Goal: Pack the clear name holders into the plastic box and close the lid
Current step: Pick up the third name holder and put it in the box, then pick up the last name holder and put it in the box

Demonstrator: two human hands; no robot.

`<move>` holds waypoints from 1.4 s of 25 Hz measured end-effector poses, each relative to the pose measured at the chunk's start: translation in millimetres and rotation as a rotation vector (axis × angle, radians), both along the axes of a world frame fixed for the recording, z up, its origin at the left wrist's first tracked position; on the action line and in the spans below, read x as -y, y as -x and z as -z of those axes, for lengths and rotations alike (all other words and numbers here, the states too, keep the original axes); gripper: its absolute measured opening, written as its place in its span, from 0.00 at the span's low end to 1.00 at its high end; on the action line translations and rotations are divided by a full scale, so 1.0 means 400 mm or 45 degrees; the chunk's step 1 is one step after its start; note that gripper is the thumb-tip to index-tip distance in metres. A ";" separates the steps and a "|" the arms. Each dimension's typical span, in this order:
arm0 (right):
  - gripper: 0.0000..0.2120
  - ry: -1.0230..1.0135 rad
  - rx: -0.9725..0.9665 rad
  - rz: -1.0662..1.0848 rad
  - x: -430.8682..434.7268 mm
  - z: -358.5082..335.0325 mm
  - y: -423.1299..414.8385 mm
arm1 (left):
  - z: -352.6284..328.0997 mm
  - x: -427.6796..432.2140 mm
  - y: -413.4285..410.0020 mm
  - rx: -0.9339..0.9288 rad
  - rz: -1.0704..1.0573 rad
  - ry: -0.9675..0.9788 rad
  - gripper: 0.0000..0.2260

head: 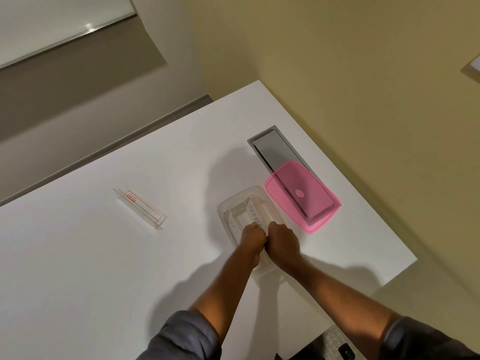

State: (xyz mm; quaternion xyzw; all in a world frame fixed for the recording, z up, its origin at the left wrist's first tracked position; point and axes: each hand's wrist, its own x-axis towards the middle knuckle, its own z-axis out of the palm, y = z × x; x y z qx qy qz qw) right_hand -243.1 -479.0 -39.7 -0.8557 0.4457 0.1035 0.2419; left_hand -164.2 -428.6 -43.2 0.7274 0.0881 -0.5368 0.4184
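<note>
From the head view I see the box [240, 209] just right of centre on the table [91, 255], with labelled holders [255, 216] inside. My left hand [253, 236] and right hand [283, 242] are curled together over a holder in the box. One holder [140, 207] lies well apart at left. The pink lid [302, 196] rests just beside the box, at right.

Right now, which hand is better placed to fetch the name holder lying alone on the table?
Probably the left hand: the lone name holder lies left of the plastic box, so the right hand would cross over.
</note>
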 end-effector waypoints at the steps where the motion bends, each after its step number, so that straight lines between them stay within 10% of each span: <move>1: 0.11 0.005 -0.010 0.005 -0.001 -0.002 -0.002 | -0.007 0.002 0.002 -0.015 -0.017 -0.001 0.21; 23: 0.10 -0.139 0.488 -0.023 -0.117 -0.127 -0.141 | -0.195 -0.238 -0.140 -0.037 -0.333 0.386 0.20; 35: 0.15 -0.286 0.457 -0.386 -0.343 -0.088 -0.505 | -0.131 -0.497 -0.409 0.255 -0.702 0.130 0.20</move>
